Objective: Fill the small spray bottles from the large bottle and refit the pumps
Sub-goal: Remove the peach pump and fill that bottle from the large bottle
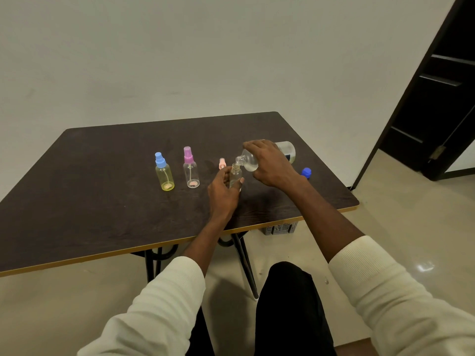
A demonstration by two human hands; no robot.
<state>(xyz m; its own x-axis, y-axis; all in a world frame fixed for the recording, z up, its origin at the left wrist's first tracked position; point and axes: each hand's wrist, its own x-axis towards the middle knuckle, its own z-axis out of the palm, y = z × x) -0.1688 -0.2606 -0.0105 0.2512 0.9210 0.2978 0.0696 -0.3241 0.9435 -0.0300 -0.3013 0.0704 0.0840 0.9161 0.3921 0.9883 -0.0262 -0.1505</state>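
Head view: the large bottle (253, 160) lay tipped nearly on its side above the table (102, 176), its long axis running right to left, neck angled down just over the mouth of the open small bottle (235, 176). My right hand (270, 163) grasped it from above; my left hand (223, 191), the nearer, wrapped the small bottle upright. I judged the pour hinged on that neck-over-mouth alignment. Behind stood its pink pump (222, 163); left, the purple-capped bottle (191, 170) and blue-capped bottle (163, 176); right, a blue cap (306, 172).
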